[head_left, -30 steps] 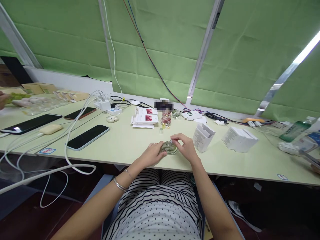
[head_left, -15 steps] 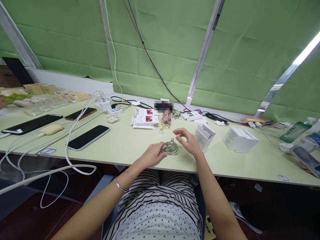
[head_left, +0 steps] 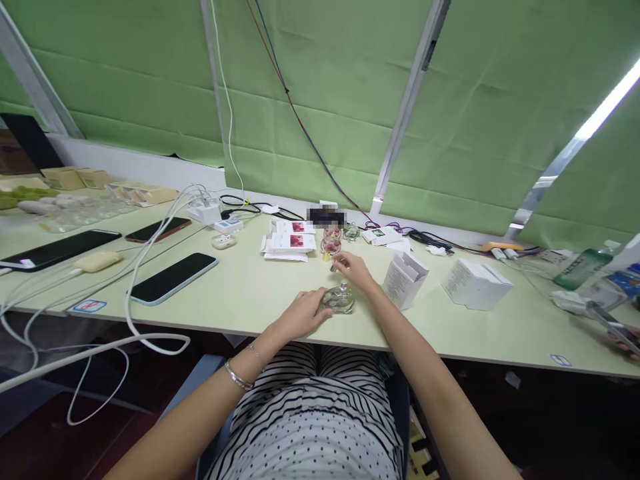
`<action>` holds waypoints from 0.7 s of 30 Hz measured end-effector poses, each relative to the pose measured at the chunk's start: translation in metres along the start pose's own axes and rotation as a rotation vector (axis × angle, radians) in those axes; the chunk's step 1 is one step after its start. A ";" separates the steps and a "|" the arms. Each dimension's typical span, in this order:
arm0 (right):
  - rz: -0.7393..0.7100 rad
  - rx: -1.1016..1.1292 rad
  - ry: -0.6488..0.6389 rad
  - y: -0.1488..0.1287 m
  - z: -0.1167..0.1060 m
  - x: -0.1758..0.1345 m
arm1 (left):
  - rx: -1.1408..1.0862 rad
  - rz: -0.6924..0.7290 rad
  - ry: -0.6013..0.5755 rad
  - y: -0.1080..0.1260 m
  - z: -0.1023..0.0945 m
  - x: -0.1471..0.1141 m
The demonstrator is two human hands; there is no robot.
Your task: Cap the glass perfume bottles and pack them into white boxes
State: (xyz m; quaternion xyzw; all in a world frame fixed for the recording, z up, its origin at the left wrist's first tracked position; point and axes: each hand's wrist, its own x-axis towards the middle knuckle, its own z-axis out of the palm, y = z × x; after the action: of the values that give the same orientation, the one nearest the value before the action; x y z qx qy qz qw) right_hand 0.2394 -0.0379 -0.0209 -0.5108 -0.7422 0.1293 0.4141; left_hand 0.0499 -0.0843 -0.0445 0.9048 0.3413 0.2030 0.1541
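A clear glass perfume bottle (head_left: pixel 340 302) with a rounded body and a silvery neck stands near the desk's front edge. My left hand (head_left: pixel 304 312) grips it from the left, thumb in front and fingers behind. Just above and behind the neck is my right hand (head_left: pixel 355 270), its thumb and forefinger pinched together. Something small is at those fingertips, too small to make out. Beyond them sits a small yellow piece (head_left: pixel 326 256). Two round bottles with pinkish-red contents, one of them a red-tinted bottle (head_left: pixel 331 243), stand farther back.
An opened white box (head_left: pixel 405 280) and another white box (head_left: pixel 477 285) stand to the right. White cartons with red pictures (head_left: pixel 290 243) lie behind. On the left are a phone (head_left: pixel 175 278) and loose white cables (head_left: pixel 133 267). At far right, another person's hand holds a phone (head_left: pixel 613 325).
My right hand has moved left and its spread fingers have closed into a pinch behind the bottle's neck. My left hand stays on the bottle. The other person's phone has tilted.
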 end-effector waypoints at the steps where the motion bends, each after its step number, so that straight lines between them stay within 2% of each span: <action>1: -0.006 0.047 0.097 -0.008 -0.011 -0.007 | -0.011 -0.001 0.000 0.000 0.000 0.000; 3: -0.080 0.111 0.228 -0.029 -0.033 -0.021 | -0.027 -0.003 0.001 0.001 0.000 0.000; 5: -0.156 0.098 0.209 -0.048 -0.047 -0.035 | -0.025 -0.003 0.005 0.001 -0.001 0.000; 6: -0.173 0.071 0.150 -0.055 -0.050 -0.042 | -0.021 -0.001 0.007 0.002 -0.001 -0.001; 8: -0.166 0.049 0.033 -0.060 -0.047 -0.053 | -0.013 0.007 0.008 0.002 -0.001 -0.001; 10: -0.134 0.077 0.002 -0.057 -0.038 -0.061 | -0.004 0.018 0.004 0.001 0.000 -0.001; 16: -0.097 0.199 0.065 -0.038 -0.017 -0.072 | 0.019 0.035 0.005 0.000 0.002 0.001; 21: -0.118 0.178 0.138 -0.039 -0.012 -0.077 | -0.007 0.045 0.006 0.001 -0.001 0.000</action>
State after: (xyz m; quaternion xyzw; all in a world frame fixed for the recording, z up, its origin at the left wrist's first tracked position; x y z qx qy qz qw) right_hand 0.2336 -0.1244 -0.0265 -0.4351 -0.7265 0.1346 0.5146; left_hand 0.0501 -0.0854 -0.0434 0.9111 0.3207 0.2100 0.1516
